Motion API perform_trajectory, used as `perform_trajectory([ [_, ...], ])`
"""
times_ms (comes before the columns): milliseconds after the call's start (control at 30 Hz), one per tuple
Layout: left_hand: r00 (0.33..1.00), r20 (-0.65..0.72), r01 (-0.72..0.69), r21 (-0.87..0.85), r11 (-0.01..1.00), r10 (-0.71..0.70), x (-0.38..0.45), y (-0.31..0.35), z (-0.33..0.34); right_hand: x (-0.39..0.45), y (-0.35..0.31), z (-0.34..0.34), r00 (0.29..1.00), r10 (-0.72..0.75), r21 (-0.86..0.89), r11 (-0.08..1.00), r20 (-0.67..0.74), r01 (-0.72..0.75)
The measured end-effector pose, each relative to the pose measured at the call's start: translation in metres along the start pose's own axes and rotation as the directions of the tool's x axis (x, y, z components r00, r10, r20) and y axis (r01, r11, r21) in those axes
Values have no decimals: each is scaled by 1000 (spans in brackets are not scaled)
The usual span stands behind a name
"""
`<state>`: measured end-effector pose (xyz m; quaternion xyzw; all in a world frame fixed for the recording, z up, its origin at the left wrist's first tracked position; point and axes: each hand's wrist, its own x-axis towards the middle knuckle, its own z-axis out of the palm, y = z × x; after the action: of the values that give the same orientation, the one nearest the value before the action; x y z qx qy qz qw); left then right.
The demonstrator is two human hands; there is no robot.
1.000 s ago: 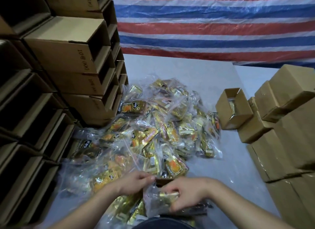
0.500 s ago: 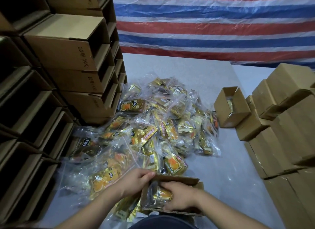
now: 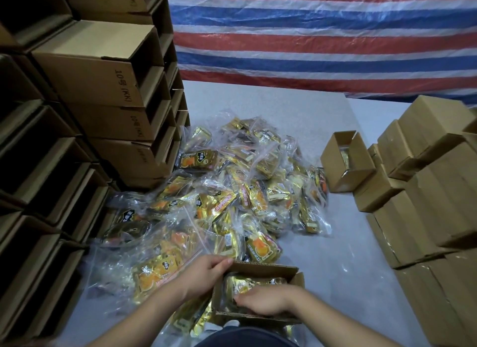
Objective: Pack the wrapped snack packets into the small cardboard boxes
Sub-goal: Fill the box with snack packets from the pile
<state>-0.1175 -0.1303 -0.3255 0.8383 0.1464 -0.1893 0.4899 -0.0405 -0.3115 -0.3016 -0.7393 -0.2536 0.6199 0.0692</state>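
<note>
Half a second before, the right hand was only feeding the clear-wrapped gold snack packet in; now it lay flat, fingers straight, pressing that packet down inside the small open brown cardboard box. The left hand gripped the box's left wall, fingers curled. This box probably needed closing next; the heap of packets on the grey worktop remained.

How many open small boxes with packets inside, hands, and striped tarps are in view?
Open boxes with packets: 2, the near box and the far box
Hands: 2, left hand and right hand
Striped tarp: 1
Total: 5
The packet pile is too dense to count.
</note>
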Motion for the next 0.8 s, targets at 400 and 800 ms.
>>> perform_trajectory([
  [400, 999, -16, 42, 20, 999, -41, 3, 6, 2, -6, 3, -14, 985, -7, -107, 994, -174, -12],
  [800, 1000, 4, 15, -30, 999, -15, 4, -2, 7, 2, -12, -2, 996, -40, -74, 997, -81, 34],
])
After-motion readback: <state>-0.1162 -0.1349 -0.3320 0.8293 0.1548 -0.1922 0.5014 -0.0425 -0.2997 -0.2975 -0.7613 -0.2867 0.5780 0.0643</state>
